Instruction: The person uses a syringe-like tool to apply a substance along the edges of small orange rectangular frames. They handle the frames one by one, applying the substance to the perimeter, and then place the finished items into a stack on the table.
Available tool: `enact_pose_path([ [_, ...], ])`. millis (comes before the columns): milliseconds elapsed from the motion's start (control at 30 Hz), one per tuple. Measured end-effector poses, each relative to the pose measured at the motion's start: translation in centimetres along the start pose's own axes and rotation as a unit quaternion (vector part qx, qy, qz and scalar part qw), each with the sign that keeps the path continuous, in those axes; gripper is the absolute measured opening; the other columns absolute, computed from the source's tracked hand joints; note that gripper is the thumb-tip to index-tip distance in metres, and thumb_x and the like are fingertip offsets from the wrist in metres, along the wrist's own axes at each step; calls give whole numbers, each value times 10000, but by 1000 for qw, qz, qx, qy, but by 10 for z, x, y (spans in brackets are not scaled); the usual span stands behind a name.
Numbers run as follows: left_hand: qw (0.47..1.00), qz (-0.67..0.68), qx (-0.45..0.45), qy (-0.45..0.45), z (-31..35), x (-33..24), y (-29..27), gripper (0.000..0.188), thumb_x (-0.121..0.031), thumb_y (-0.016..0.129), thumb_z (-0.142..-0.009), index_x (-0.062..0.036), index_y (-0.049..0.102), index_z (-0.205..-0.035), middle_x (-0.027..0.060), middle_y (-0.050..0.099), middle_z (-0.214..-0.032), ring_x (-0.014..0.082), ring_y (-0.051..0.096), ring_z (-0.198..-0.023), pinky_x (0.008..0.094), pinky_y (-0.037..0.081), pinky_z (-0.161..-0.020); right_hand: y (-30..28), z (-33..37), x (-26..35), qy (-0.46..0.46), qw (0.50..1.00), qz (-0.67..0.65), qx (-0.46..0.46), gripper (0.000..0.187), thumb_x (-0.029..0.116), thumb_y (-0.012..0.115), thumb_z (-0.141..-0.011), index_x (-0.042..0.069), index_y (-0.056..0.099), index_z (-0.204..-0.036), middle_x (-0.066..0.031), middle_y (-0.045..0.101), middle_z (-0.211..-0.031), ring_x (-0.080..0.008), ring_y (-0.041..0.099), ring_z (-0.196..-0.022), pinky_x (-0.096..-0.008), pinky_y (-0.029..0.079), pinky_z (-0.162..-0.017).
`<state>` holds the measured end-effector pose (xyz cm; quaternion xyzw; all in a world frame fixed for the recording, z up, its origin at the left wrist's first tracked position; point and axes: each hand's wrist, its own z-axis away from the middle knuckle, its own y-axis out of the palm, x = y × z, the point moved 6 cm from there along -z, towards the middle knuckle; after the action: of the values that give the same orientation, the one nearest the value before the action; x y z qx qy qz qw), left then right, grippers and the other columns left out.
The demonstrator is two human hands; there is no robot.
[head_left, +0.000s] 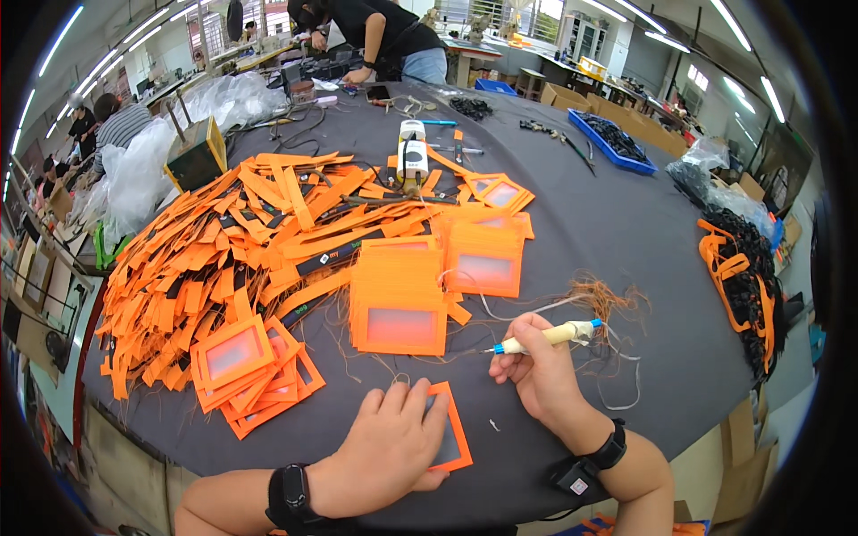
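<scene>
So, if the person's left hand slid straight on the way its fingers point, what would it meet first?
The left hand would probably first meet the near edge of the middle stack of flat orange rectangular frames with translucent windows, though height and depth are unclear.

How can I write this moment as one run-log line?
left hand: resting on orange frame; right hand: holding pen-like tool, tip left; strips: heaped at left; frame stack: beyond left hand
</scene>
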<state>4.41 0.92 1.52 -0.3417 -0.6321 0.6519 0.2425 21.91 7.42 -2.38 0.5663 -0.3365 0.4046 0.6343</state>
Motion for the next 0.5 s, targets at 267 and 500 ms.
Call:
enact_pose_path([
  [267,997,11,-67,41,6,-5,-16,841,-473,762,-627,39,492,-1238,220,509,-1170,320,509,-1031,393,402,-804,19,29,64,-104,988,111,-14,102,113,520,-927,26,526,-979,-104,636,-778,-190,656,-664,-266,523,-567],
  [500,658,752,-8,-34,-13,33,-19,799,-356,668,-804,-35,284,-1427,158,377,-1414,283,375,-1315,408,347,-1066,26,49,69,-266,920,285,31,296,239,502,-975,-11,466,-1129,-143,661,-863,-194,666,-743,-273,538,-638],
])
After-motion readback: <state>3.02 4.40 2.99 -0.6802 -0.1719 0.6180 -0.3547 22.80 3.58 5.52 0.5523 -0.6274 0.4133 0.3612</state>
